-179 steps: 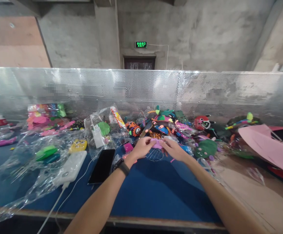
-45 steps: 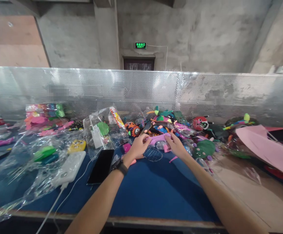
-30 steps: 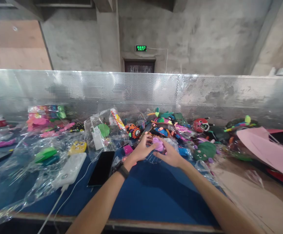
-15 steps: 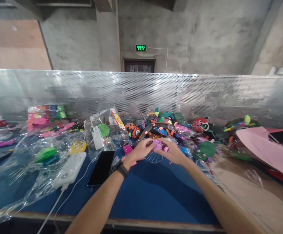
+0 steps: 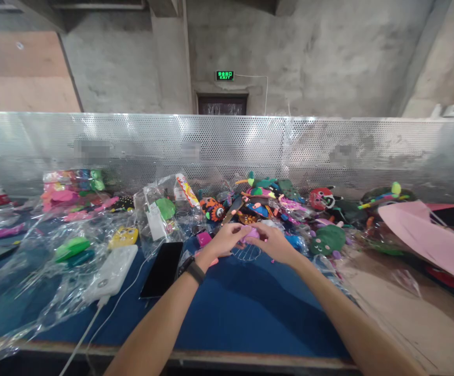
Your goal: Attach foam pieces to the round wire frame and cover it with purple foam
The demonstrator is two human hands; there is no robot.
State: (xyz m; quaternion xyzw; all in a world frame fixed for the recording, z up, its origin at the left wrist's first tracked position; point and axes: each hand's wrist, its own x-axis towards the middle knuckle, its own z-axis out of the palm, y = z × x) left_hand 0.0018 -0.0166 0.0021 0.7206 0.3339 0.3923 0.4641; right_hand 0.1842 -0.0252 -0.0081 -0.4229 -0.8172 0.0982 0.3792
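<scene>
Between my two hands is a lump of purple modelling clay (image 5: 251, 234), held above the blue table top (image 5: 246, 313). My left hand (image 5: 230, 239), with a dark watch (image 5: 193, 270) on its wrist, pinches the lump from the left. From the other side my right hand (image 5: 277, 242) presses its fingers on the same clay. Part of the lump is hidden by the fingers. Just below the hands lies a clear, ribbed round piece (image 5: 247, 254), partly covered. A magenta block (image 5: 203, 239) sits left of my left hand.
Behind my hands is a heap of colourful clay figures (image 5: 266, 201). A black phone (image 5: 162, 270) and a white power bank (image 5: 112, 272) with a cable lie left, among clear plastic bags. To the right are a green clay figure (image 5: 329, 239) and pink sheet (image 5: 426, 237). A perforated metal screen (image 5: 242, 141) stands behind.
My fingers have shifted on the purple clay, and it looks rounder and smoother. A pink bit that showed by my right fingers is no longer plainly visible. The view has moved slightly.
</scene>
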